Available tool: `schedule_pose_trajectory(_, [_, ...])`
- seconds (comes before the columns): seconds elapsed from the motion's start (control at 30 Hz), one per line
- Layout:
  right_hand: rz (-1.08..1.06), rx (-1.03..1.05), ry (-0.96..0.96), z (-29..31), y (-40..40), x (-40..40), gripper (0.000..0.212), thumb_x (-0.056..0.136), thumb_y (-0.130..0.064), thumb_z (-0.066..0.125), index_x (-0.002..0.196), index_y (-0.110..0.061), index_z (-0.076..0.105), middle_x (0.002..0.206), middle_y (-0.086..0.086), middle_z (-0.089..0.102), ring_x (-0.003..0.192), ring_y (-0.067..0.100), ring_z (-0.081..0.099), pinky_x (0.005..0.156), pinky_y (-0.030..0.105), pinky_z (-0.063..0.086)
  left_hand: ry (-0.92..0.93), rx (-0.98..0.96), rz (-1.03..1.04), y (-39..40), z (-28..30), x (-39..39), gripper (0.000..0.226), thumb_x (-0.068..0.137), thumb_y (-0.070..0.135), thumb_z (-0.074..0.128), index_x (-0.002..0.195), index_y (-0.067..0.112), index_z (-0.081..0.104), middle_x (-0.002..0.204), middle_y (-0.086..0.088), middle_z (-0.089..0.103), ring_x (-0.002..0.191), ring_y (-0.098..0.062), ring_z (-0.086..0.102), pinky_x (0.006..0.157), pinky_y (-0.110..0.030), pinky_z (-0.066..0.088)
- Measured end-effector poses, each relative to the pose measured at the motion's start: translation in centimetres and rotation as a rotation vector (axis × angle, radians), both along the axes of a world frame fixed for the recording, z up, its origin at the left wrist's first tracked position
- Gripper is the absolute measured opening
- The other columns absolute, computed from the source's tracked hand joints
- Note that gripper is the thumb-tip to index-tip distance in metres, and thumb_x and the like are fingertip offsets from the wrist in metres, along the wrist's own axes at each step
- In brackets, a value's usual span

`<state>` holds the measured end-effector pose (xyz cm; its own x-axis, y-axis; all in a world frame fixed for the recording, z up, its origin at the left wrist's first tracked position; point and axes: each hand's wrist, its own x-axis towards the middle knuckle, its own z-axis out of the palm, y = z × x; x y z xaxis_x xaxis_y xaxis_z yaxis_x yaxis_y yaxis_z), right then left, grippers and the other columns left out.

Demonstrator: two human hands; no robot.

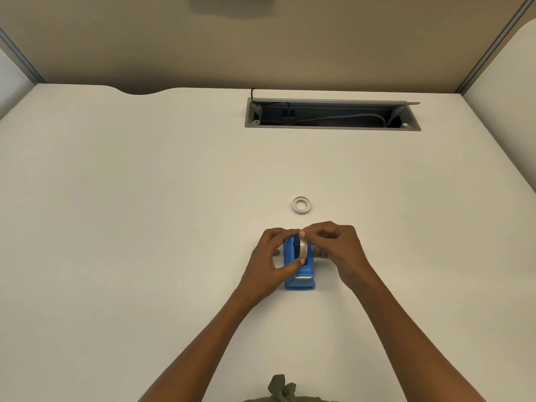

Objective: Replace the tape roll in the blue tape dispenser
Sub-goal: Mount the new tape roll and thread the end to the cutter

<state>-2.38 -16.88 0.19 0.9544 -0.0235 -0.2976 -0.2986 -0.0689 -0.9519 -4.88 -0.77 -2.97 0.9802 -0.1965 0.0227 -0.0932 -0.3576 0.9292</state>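
The blue tape dispenser (300,278) stands on the white desk (145,213), its cutter end toward me. A whitish tape roll (303,248) stands on edge in its slot beside a black hub. My left hand (269,262) wraps the dispenser's left side, thumb on the roll's near edge. My right hand (336,248) pinches the top of the roll from the right, with a fingertip over its far edge. A second, thin tape ring (301,204) lies flat on the desk just beyond both hands.
An open cable tray (332,115) with wires is recessed in the desk at the back. Beige partition walls rise behind (261,42) and at the right. A bit of olive cloth (281,390) shows at the bottom edge.
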Motion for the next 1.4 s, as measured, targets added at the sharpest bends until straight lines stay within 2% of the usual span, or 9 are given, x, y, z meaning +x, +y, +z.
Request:
schedule_pose_trajectory(0.13, [-0.012, -0.016, 0.014, 0.1, 0.2, 0.1, 0.009, 0.076, -0.014, 0.074, 0.083, -0.008, 0.074, 0.085, 0.011, 0.073, 0.077, 0.019, 0.066, 0.062, 0.027, 0.050, -0.007, -0.042, 0.014, -0.2, 0.2, -0.3, 0.056, 0.077, 0.037, 0.068, 0.119, 0.055, 0.037, 0.126, 0.018, 0.048, 0.113, 0.003, 0.049, 0.087, -0.009, 0.044])
schedule_pose_trajectory(0.23, [-0.030, -0.009, 0.030, 0.2, 0.3, 0.2, 0.012, 0.078, -0.012, 0.072, 0.086, -0.003, 0.073, 0.091, 0.017, 0.073, 0.084, 0.026, 0.066, 0.064, 0.029, 0.049, -0.010, -0.049, 0.034, -0.3, 0.4, -0.4, 0.046, 0.076, 0.039, 0.066, 0.113, 0.052, 0.040, 0.120, 0.018, 0.049, 0.109, 0.003, 0.050, 0.084, -0.006, 0.043])
schedule_pose_trajectory(0.37, [-0.022, -0.001, 0.036, 0.3, 0.3, 0.2, 0.019, 0.079, -0.018, 0.071, 0.088, -0.001, 0.073, 0.095, 0.021, 0.072, 0.080, 0.026, 0.064, 0.065, 0.029, 0.050, -0.028, -0.041, 0.018, -0.2, 0.2, -0.3, 0.036, 0.080, 0.035, 0.067, 0.112, 0.036, 0.051, 0.115, 0.015, 0.052, 0.108, -0.001, 0.052, 0.085, -0.014, 0.046])
schedule_pose_trajectory(0.53, [0.042, 0.032, -0.012, 0.1, -0.4, -0.7, 0.018, 0.087, -0.020, 0.061, 0.100, -0.015, 0.073, 0.105, 0.005, 0.072, 0.101, 0.021, 0.066, 0.075, 0.030, 0.056, -0.010, -0.028, 0.013, -0.1, 0.4, -0.2, 0.038, 0.080, 0.036, 0.065, 0.116, 0.032, 0.053, 0.117, 0.009, 0.053, 0.109, -0.002, 0.051, 0.085, -0.015, 0.047])
schedule_pose_trajectory(0.7, [0.152, -0.085, -0.176, -0.6, -1.6, -1.8, 0.022, 0.087, -0.005, 0.058, 0.095, -0.017, 0.074, 0.113, 0.001, 0.065, 0.109, 0.012, 0.059, 0.083, 0.030, 0.051, 0.008, -0.039, 0.011, -0.1, 0.8, -0.2, 0.034, 0.081, 0.037, 0.061, 0.113, 0.042, 0.051, 0.117, 0.010, 0.053, 0.109, 0.000, 0.051, 0.086, -0.017, 0.046])
schedule_pose_trajectory(0.83, [0.188, -0.158, -0.219, -0.8, -1.5, -2.0, 0.028, 0.086, 0.000, 0.055, 0.097, -0.019, 0.073, 0.114, -0.002, 0.061, 0.109, 0.006, 0.057, 0.079, 0.025, 0.053, 0.024, -0.042, 0.009, -0.2, 0.9, -0.1, 0.032, 0.081, 0.038, 0.059, 0.109, 0.049, 0.049, 0.114, 0.018, 0.050, 0.108, 0.004, 0.050, 0.084, -0.014, 0.044])
schedule_pose_trajectory(1.13, [0.182, -0.199, -0.220, -1.1, -1.2, -1.7, 0.025, 0.086, -0.007, 0.061, 0.108, -0.016, 0.068, 0.116, 0.001, 0.060, 0.108, 0.013, 0.058, 0.078, 0.032, 0.056, 0.014, -0.045, 0.027, -0.3, 0.8, -0.2, 0.035, 0.079, 0.040, 0.061, 0.105, 0.055, 0.043, 0.111, 0.023, 0.048, 0.106, 0.004, 0.051, 0.082, -0.012, 0.046])
schedule_pose_trajectory(1.3, [0.202, -0.198, -0.201, -1.1, -1.1, -1.6, 0.027, 0.085, -0.013, 0.064, 0.108, -0.025, 0.068, 0.115, -0.004, 0.059, 0.107, 0.005, 0.057, 0.079, 0.021, 0.054, 0.017, -0.079, 0.043, -0.4, 0.9, -0.4, 0.051, 0.077, 0.037, 0.067, 0.119, 0.048, 0.041, 0.124, 0.013, 0.052, 0.111, 0.002, 0.050, 0.083, -0.006, 0.042])
schedule_pose_trajectory(1.4, [0.232, -0.210, -0.206, -1.2, -1.1, -1.5, 0.029, 0.081, -0.018, 0.069, 0.108, -0.029, 0.067, 0.114, -0.009, 0.058, 0.105, -0.002, 0.055, 0.076, 0.015, 0.052, 0.016, -0.099, 0.036, -0.4, 0.9, -0.4, 0.054, 0.076, 0.034, 0.069, 0.119, 0.049, 0.039, 0.126, 0.012, 0.052, 0.112, -0.001, 0.051, 0.084, -0.006, 0.042])
